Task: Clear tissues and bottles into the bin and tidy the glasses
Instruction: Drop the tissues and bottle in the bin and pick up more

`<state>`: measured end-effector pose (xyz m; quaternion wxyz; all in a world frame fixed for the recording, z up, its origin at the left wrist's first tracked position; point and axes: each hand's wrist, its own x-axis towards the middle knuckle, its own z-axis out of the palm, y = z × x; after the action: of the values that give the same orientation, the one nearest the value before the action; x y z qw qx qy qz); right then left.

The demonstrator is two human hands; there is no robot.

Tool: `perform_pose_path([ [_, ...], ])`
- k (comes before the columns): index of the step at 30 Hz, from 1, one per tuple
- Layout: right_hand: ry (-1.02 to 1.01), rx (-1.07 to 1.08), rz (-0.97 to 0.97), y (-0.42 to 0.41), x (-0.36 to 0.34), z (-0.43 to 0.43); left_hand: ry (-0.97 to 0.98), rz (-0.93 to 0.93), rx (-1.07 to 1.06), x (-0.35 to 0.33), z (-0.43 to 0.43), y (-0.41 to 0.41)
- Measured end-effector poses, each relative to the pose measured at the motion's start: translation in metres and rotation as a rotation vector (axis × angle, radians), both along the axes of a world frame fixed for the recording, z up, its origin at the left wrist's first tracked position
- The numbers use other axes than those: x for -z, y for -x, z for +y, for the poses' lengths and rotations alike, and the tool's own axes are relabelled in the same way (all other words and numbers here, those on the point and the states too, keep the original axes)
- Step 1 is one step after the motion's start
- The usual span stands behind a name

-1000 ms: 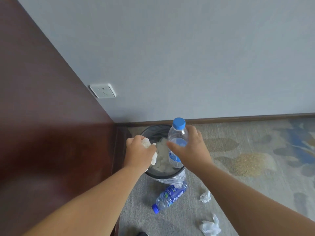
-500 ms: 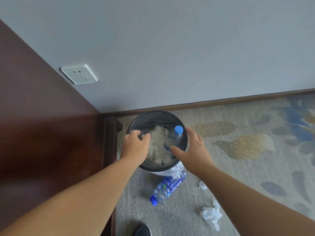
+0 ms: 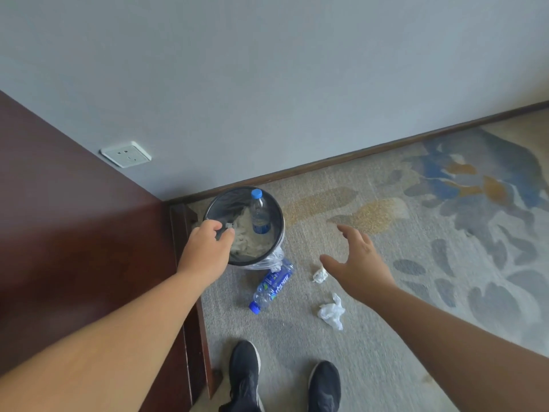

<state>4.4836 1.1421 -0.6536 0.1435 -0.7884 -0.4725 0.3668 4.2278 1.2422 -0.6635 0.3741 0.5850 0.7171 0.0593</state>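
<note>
The left grip is curled over the bin at its 8 o'clock edge. A white speck sits by its fingertips, but I cannot tell if it pinches tissue. The right grip is spread wide and holds nothing, at 4 o'clock from the bin.

One bottle stands in the bin on a tissue heap, its cap up near the rim. A second drop could knock it out.

The floor bottle lies at 6 o'clock, touching the loose bag, so lifting it may tug the bag. Two tissues lie at 5 o'clock. The shoes could step on them. A wood cabinet crowds the bin at 9 o'clock. No glasses show.
</note>
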Motion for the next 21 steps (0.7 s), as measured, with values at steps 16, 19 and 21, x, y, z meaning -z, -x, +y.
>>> perform_pose_path([
  [16,-0.019,0.039,-0.006,0.018,-0.013,-0.079,0.104,-0.037,0.103,0.005,-0.088,0.004],
  [19,-0.014,0.052,-0.012,0.027,-0.003,-0.094,0.111,-0.035,0.116,0.014,-0.100,0.010],
  [21,-0.010,0.069,-0.018,0.028,0.009,-0.103,0.114,-0.032,0.125,0.024,-0.105,0.012],
])
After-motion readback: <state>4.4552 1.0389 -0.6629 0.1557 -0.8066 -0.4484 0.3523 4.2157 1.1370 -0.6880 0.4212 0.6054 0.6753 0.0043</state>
